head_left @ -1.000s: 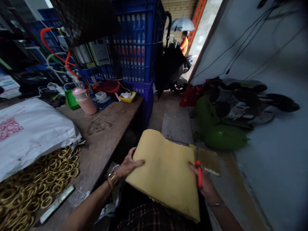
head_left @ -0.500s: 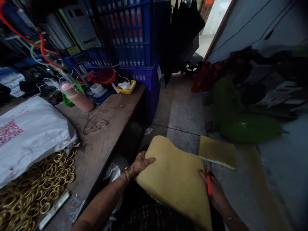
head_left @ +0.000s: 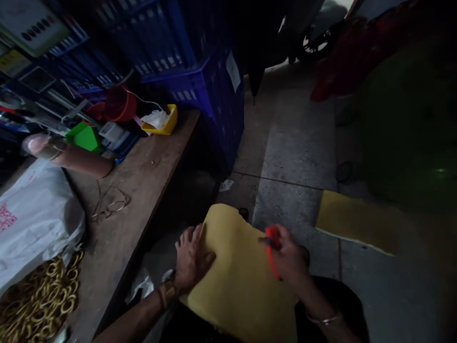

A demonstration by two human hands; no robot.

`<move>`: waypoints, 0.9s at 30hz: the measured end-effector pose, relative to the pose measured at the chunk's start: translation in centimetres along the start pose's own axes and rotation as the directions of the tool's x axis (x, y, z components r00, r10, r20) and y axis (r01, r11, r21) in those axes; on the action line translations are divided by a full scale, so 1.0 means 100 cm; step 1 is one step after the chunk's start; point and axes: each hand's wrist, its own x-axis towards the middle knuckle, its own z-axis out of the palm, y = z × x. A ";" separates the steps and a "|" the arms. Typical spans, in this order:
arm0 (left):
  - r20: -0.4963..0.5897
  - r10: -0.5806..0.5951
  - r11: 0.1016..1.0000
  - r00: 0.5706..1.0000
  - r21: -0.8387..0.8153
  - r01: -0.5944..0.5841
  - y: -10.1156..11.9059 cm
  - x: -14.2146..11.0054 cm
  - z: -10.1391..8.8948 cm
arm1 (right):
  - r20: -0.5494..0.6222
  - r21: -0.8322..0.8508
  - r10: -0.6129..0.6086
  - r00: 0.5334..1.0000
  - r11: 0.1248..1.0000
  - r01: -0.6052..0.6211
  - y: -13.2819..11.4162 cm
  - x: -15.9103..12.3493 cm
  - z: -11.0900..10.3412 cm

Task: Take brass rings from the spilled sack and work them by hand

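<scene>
A thick, soft-looking yellow sheet [head_left: 237, 271] lies curved across my lap, its material perhaps foam. My left hand [head_left: 191, 259] is at its left edge, thumb on the upper face and fingers bent along the side. Above the sheet's right part, my right hand [head_left: 291, 259] is closed around red-handled scissors [head_left: 273, 252]. Their dark blades point left and are partly blurred, and I cannot tell whether they touch the sheet. A smaller yellow piece [head_left: 353, 221] lies on the floor to the right.
On the wooden bench [head_left: 143, 176] at left are brass-coloured rings [head_left: 43, 300], a white bag [head_left: 43, 209], glasses [head_left: 110, 205], a pink tumbler [head_left: 78, 159] and a yellow tray [head_left: 171, 121]. Blue crates [head_left: 221, 114] stand beyond. A dark green object [head_left: 410, 119] is at right.
My right hand has lifted from the sheet's right edge and moved left over it, turning the scissors' blades leftward. My left hand has shifted slightly lower along its edge. The view has tilted down.
</scene>
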 end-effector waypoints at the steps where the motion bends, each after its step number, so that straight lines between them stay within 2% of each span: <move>1: -0.058 0.102 0.995 0.993 0.017 -0.101 0.001 -0.001 0.004 | 0.080 -0.052 -0.019 0.997 0.998 0.023 -0.003 -0.003 0.015; 3: -0.077 0.283 0.957 0.956 -0.046 -0.287 -0.001 -0.002 0.009 | 0.219 -0.118 -0.074 0.973 0.988 0.102 -0.006 -0.010 0.042; 5: -0.032 0.337 0.927 0.941 -0.163 -0.338 -0.005 -0.001 0.008 | 0.259 -0.144 -0.144 0.955 0.972 0.186 -0.008 -0.015 0.058; 8: 0.098 0.210 0.939 0.973 -0.298 -0.172 -0.002 0.007 -0.004 | 0.309 -0.137 -0.239 0.921 0.947 0.292 -0.012 -0.019 0.065; 11: 0.219 0.079 0.944 0.973 -0.331 -0.002 0.013 0.017 -0.016 | 0.399 -0.169 -0.355 0.846 0.878 0.448 -0.020 -0.022 0.065; 14: 0.202 0.009 0.960 0.979 -0.277 0.048 0.025 0.023 -0.011 | 0.455 -0.316 -0.412 0.789 0.754 0.576 -0.024 -0.026 0.073; 17: 0.074 0.015 0.989 0.997 -0.149 -0.004 0.023 0.020 0.011 | 0.465 -0.470 -0.414 0.782 0.634 0.615 -0.022 -0.028 0.085; 19: -0.002 0.037 0.998 0.999 -0.052 -0.037 0.014 0.014 0.029 | 0.455 -0.513 -0.428 0.781 0.591 0.623 -0.019 -0.027 0.090; 22: -0.055 0.102 0.992 0.993 0.083 -0.097 -0.001 0.005 0.048 | 0.431 -0.533 -0.457 0.778 0.566 0.629 -0.012 -0.024 0.093; 24: -0.077 0.145 0.977 0.986 0.168 -0.130 -0.009 0.001 0.053 | 0.432 -0.514 -0.482 0.762 0.563 0.648 -0.007 -0.025 0.093; 27: -0.031 0.164 0.965 0.986 0.212 -0.154 -0.017 0.001 0.050 | 0.391 -0.431 -0.497 0.775 0.645 0.631 0.003 -0.032 0.088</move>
